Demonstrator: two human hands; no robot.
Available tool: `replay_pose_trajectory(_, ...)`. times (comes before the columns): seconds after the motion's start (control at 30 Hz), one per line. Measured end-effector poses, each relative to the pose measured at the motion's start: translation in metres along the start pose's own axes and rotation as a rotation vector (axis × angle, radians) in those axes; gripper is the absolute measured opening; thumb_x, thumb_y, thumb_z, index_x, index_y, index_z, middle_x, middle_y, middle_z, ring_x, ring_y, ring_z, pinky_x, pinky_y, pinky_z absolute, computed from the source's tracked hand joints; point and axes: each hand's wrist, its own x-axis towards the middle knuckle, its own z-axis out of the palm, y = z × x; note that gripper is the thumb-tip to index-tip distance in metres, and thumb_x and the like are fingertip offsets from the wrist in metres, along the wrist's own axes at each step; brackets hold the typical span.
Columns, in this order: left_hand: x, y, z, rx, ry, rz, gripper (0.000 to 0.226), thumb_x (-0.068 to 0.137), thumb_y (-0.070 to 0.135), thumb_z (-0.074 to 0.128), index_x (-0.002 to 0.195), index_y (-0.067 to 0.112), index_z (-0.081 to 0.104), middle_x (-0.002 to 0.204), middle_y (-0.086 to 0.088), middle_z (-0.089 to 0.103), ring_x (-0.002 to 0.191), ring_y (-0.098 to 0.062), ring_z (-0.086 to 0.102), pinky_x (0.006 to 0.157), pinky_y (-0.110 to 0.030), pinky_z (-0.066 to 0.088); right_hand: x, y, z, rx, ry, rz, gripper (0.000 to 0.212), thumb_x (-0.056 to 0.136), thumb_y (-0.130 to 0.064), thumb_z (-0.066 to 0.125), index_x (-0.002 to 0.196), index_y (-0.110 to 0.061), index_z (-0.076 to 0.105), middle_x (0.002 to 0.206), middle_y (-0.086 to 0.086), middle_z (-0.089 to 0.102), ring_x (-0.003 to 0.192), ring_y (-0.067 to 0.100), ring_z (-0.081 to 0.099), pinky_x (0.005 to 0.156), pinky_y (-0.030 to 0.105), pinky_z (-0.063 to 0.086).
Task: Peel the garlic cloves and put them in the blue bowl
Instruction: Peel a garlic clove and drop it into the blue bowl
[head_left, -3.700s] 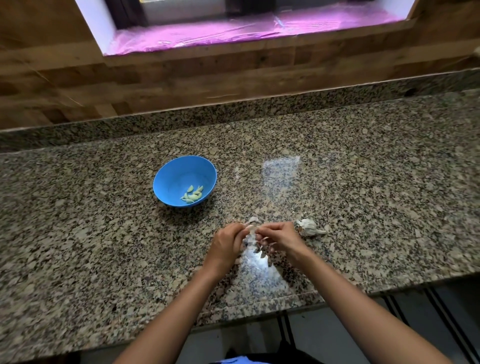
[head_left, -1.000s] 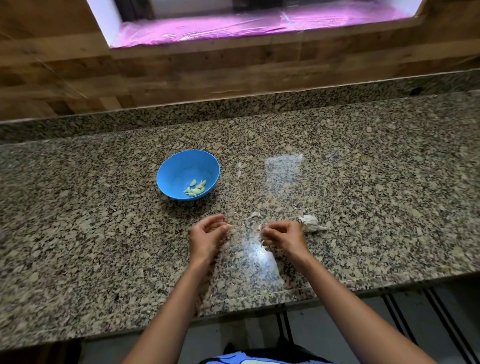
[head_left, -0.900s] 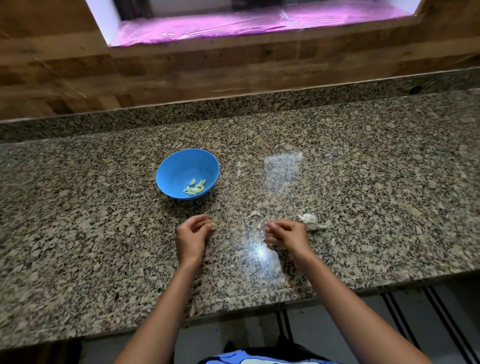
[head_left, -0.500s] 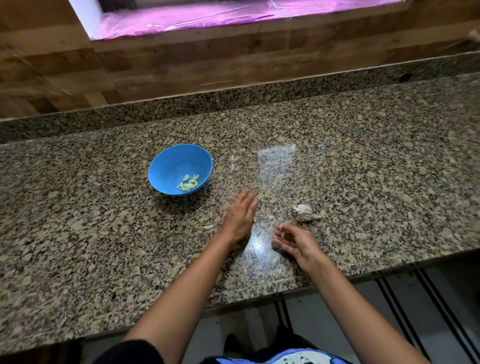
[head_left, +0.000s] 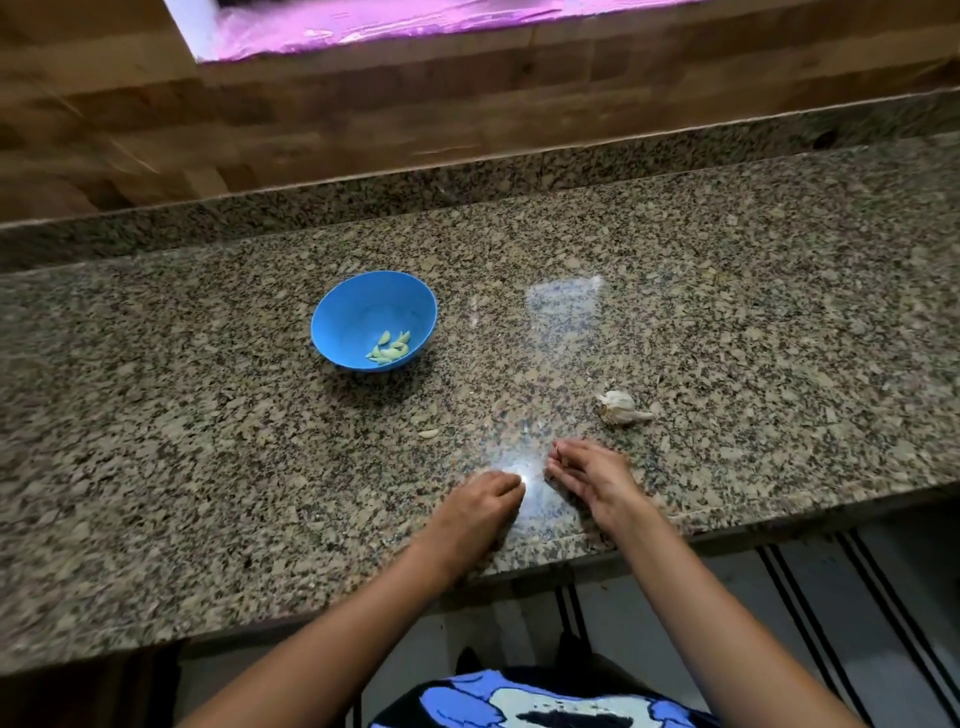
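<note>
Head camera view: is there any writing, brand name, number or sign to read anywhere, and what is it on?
None: no readable text anywhere.
Blue bowl: plain, no label.
Garlic bulb and counter: no markings.
Blue, white and black cloth at the bottom edge: a pattern, no letters that can be made out.

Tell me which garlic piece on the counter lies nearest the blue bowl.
The lone pale clove, lying on the granite between the blue bowl and the left hand. The papery garlic bulb sits farther right, beyond the right hand.

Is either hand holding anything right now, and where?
It cannot be told. The left hand and right hand lie low on the speckled granite counter; anything beneath the fingers is hidden.
</note>
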Motion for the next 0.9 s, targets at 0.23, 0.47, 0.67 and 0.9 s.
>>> replay_pose_trajectory(0.23, 0.038, 0.020, -0.021, -0.601, 0.321, -0.537, 0.015, 0.086, 0.009, 0.065, 0.100, 0.012, 0.071, 0.094, 0.001, 0.070, 0.081, -0.006, 0.065, 0.073, -0.014, 0.053, -0.009, -0.003, 0.009, 0.182, -0.059, 0.068, 0.015, 0.094, -0.003, 0.044, 0.088, 0.002, 0.057, 0.090, 0.018, 0.058, 0.088, 0.025, 0.060, 0.073, 0.033, 0.052)
replay_pose_trajectory(0.47, 0.052, 0.059, -0.028, -0.322, 0.294, -0.311, 0.022, 0.095, 0.012, 0.050, 0.104, 0.011, 0.069, 0.094, -0.005, 0.068, 0.078, -0.014, 0.065, 0.072, -0.021, 0.056, -0.015, -0.002, 0.011, 0.637, -0.129, 0.273, 0.019, 0.096, -0.012, 0.044, 0.087, -0.002, 0.058, 0.065, 0.012, 0.059, 0.051, 0.014, 0.057, 0.044, 0.020, 0.052)
replay_pose_trajectory(0.67, 0.048, 0.038, -0.033, -0.580, 0.383, -0.299, 0.023, 0.091, 0.005, 0.056, 0.109, 0.013, 0.067, 0.103, 0.001, 0.067, 0.092, -0.010, 0.064, 0.082, -0.009, 0.049, -0.014, -0.004, 0.015, 0.712, -0.116, 0.302, 0.016, 0.094, -0.009, 0.045, 0.098, 0.005, 0.052, 0.091, 0.022, 0.057, 0.075, 0.022, 0.059, 0.058, 0.030, 0.055)
replay_pose_trajectory(0.9, 0.015, -0.028, 0.024, -0.154, 0.053, -0.504, 0.071, 0.097, 0.055, 0.012, 0.146, 0.016, -0.022, 0.152, 0.000, -0.028, 0.141, -0.010, -0.021, 0.117, -0.031, -0.009, -0.005, -0.018, -0.019, 0.755, -0.057, 0.165, 0.020, 0.093, -0.008, 0.043, 0.076, -0.004, 0.053, 0.067, 0.012, 0.056, 0.064, 0.016, 0.051, 0.064, 0.024, 0.052)
